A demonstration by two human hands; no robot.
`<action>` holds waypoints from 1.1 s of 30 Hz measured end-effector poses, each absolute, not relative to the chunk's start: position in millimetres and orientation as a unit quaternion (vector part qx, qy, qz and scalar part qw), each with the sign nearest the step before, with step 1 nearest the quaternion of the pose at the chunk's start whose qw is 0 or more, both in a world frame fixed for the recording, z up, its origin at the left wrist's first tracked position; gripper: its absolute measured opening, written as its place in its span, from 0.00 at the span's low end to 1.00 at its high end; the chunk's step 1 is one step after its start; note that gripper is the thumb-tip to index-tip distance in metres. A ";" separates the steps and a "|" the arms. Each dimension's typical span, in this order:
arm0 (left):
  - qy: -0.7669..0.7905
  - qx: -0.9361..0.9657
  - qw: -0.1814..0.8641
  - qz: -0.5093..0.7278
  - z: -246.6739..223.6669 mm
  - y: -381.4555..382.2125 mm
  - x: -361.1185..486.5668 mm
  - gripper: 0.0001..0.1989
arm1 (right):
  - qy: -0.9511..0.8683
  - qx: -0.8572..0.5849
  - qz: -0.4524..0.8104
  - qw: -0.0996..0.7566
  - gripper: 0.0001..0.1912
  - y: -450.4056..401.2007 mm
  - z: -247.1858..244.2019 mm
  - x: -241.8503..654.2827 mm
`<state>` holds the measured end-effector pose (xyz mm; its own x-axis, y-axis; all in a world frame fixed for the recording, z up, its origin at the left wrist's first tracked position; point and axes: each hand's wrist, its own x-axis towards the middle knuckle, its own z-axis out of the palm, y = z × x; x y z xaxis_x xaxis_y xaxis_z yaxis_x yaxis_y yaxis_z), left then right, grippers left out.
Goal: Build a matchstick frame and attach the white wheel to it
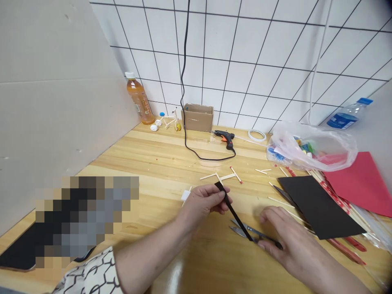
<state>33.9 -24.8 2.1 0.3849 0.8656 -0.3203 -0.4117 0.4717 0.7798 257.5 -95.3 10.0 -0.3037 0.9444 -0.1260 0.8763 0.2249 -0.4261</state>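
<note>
My left hand (203, 202) pinches the upper end of a narrow black paper strip (233, 211), which slants down and to the right across the table. Its lower end reaches a small pair of metal snips (245, 230) lying on the wooden table (153, 163). My right hand (288, 239) spreads over the snips, with its fingers on their handle end. Part of the handle is hidden beneath that hand, and I cannot tell whether it grips them. A sheet of black card (318, 206) lies just beyond my right hand.
Thin wooden sticks (219, 177) lie beyond my hands, with a sheet of red card (358, 181) and a plastic bag (309, 147) to the right. A hot glue gun (225, 139), cardboard box (197, 117), small stick model (167, 121) and bottle (139, 100) line the tiled wall.
</note>
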 end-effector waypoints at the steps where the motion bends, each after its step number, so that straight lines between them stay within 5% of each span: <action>1: 0.378 0.308 0.768 0.416 2.0 -24.0 33.6 0.16 | -0.783 -0.583 0.208 0.062 0.10 -95.3 8.7 259.3; 11: 0.396 0.328 0.739 0.436 -1.7 -17.1 31.5 0.12 | -0.785 -0.574 0.234 -0.004 0.04 -99.1 8.7 257.2; 24: 0.397 0.291 0.742 0.456 2.4 -16.4 27.8 0.13 | -0.761 -0.602 0.235 0.058 0.09 -92.7 2.0 257.8; 29: 0.392 0.260 0.766 0.438 4.1 -16.8 27.8 0.13 | -0.700 -0.644 0.276 0.140 0.10 -80.5 1.6 271.6; 33: 0.374 0.256 0.795 0.403 3.6 -22.2 31.2 0.13 | -0.594 -0.609 0.455 0.264 0.17 -76.3 2.1 265.8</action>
